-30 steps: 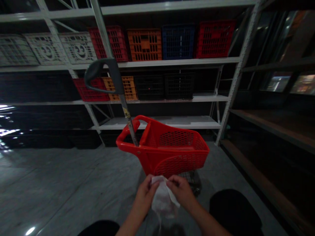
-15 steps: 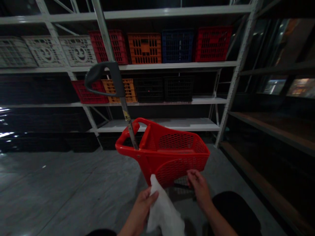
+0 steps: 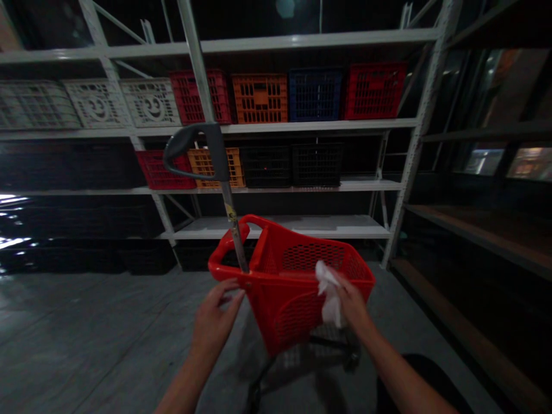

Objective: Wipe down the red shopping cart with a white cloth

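A small red plastic shopping cart [image 3: 297,310] with honeycomb-patterned sides stands in front of me. My right hand [image 3: 351,299] is closed around a crumpled white cloth [image 3: 331,296], at the near side of the cart's upper rim. Part of the cloth hangs down over the basket's side. At the cart's handle end is my left hand [image 3: 218,316], holding nothing, thumb and fingers apart and curved. Its fingertips are close to the rim corner; whether they touch it I cannot tell. A metal pole [image 3: 230,213] with a dark grey loop grip [image 3: 218,152] rises from the handle end.
White metal shelving [image 3: 280,233] spans the back, carrying an orange crate [image 3: 260,99], a blue crate [image 3: 315,93], a red crate [image 3: 375,91] and several white, yellow and black ones. Dark shelves [image 3: 478,230] line the right side. Grey floor [image 3: 107,339] lies below.
The white cloth has passed from my left hand to my right hand. It is now bunched at the cart's rim. My left hand has moved left and up to the handle end.
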{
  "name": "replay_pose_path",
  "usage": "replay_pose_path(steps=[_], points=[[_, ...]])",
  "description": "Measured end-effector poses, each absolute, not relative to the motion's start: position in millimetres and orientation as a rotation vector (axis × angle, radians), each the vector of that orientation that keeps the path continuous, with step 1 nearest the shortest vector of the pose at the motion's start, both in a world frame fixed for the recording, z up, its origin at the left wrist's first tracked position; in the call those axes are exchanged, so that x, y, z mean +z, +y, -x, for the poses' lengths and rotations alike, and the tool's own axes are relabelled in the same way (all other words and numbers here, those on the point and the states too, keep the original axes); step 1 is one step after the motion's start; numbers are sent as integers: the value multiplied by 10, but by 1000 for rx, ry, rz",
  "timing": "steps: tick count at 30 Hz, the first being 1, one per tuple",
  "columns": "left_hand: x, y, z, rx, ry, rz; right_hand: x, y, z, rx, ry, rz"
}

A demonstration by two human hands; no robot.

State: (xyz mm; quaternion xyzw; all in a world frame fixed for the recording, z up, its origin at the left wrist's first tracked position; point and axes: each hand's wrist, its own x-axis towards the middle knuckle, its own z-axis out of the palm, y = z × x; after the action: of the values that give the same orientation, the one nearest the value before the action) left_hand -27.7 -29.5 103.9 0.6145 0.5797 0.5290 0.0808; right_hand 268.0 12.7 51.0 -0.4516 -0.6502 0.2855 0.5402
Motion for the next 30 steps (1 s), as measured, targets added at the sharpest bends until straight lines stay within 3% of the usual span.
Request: replay_pose_path(steps=[2,4,8,13,19,23,30], points=[[1206,-102,437,1712,1912,-2150,710,361,-2758,209,-1555,1224],[1300,96,523,1600,2075,-2422,724,505,-2742,-25,-1730,1323],[1275,370,578,1067,2300,-2649,264,620,-2732,86,-2133,1306],[1182,416,595,1007,2304,-2702,-101,689,-2699,167,-1974,1262],[1176,447,587,1073,2320,-2683,402,625,-1281,328,-1825,1036],[1148,513,610,1035,2369,-2734,661,595,-649,212,-1882,966],[1126,557,648,946,2405,-2813,156,700,-1873,-171,-2108,1028]])
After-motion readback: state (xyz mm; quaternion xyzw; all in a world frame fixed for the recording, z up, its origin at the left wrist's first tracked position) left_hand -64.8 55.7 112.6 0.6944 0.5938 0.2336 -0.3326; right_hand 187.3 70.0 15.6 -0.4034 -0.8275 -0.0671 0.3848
